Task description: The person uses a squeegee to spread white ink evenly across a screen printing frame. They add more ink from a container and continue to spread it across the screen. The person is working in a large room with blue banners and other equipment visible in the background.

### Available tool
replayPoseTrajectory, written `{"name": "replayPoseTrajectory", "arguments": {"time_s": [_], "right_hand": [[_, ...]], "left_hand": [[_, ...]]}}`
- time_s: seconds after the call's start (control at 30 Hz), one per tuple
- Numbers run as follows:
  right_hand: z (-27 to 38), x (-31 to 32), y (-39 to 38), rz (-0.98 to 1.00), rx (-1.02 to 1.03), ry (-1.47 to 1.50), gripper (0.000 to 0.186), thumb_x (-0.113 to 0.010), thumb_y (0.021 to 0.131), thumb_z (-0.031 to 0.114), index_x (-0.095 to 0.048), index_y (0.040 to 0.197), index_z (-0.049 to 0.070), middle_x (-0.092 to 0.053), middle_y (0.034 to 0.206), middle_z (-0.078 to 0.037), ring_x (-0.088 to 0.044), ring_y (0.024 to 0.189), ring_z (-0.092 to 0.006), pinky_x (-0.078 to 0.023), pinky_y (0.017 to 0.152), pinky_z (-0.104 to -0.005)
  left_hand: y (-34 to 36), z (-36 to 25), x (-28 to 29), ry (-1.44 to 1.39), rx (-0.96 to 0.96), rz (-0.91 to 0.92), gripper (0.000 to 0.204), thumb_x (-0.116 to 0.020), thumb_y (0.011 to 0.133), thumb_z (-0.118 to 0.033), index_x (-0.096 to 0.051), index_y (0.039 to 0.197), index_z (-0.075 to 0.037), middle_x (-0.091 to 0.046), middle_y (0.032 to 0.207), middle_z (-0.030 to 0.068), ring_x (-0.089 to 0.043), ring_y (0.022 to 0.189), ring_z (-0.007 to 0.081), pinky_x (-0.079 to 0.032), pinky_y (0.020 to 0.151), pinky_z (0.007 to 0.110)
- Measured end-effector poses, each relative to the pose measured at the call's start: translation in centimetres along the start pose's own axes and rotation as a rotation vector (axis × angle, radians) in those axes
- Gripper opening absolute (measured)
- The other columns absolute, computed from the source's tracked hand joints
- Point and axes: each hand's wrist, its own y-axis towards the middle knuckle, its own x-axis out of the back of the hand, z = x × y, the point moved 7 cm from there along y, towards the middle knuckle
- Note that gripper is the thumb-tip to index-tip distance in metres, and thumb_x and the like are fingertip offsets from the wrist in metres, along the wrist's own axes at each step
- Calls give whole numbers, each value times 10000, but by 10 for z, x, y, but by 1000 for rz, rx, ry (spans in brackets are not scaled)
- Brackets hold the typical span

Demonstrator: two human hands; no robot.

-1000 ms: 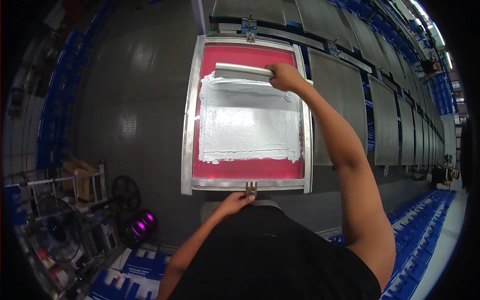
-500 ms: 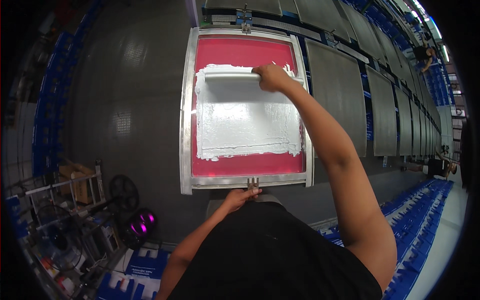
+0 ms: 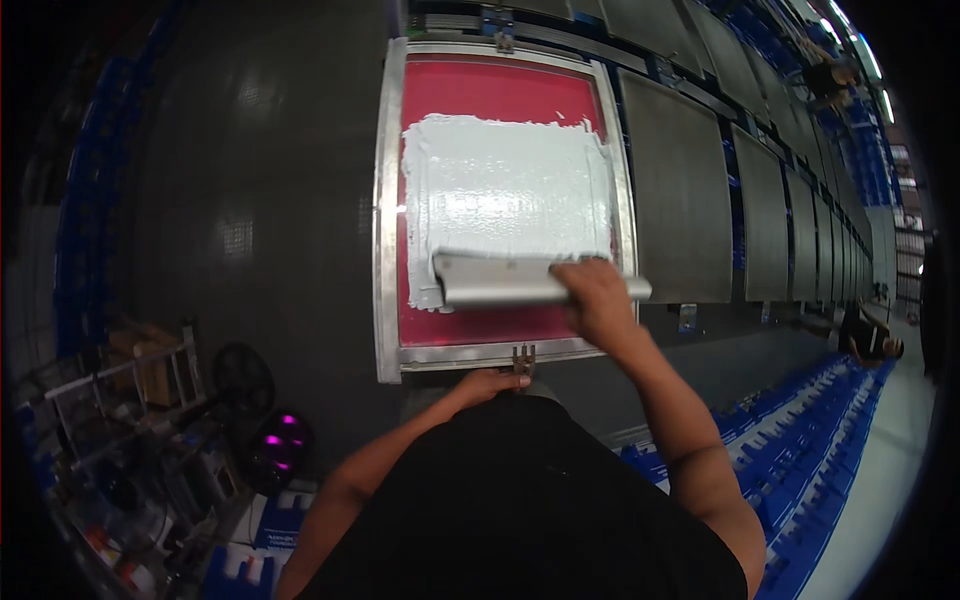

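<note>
A silk-screen frame of pale metal lies in front of me, its mesh pinkish red. Thick white ink covers much of the mesh, ragged at its borders. My right hand is closed round a long silvery squeegee near its right end. The squeegee lies crosswise over the near part of the ink, tilted, its right end reaching over the frame's side. At the frame's near edge, my left hand grips a small pronged metal bracket close to my body; some of its fingers are hidden.
Flat grey printing boards run in a row to the right. A metal clamp meets the frame's far edge. At lower left stand a metal rack and a device with magenta lights. Other people are far right.
My right hand has drawn the squeegee from the far part of the ink toward me, and the squeegee leans differently. My left hand stays at the bracket. The view has shifted slightly.
</note>
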Motion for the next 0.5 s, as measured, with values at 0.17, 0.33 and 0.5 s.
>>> {"name": "replayPoseTrajectory", "arguments": {"time_s": [0.17, 0.33, 0.5], "right_hand": [[-50, -13, 120, 23, 66, -232, 351, -588, 712, 4, -644, 1048, 90, -660, 897, -108, -601, 842, -303, -455, 773, -441], [-81, -49, 193, 43, 83, -311, 357, -551, 743, 8, -644, 1080, 86, -677, 926, -110, -615, 909, -307, -462, 829, -447], [-82, -70, 179, 253, 56, -256, 332, -557, 747, 16, -660, 1055, 84, -685, 938, -99, -613, 906, -298, -466, 809, -448]], "left_hand": [[-6, -5, 2, 41, 18, -62, 576, -748, 765, -509, -709, 1028, 1, -686, 994, 109, -631, 920, 177, -482, 814, 293], [-8, -5, 5, 106, 3, -108, 734, -737, 718, -623, -696, 1082, 12, -691, 1012, 144, -640, 957, 217, -482, 830, 299], [-16, -18, 2, 99, 32, -79, 656, -759, 728, -567, -700, 1108, -36, -693, 1040, 95, -634, 960, 195, -476, 854, 292]]}}
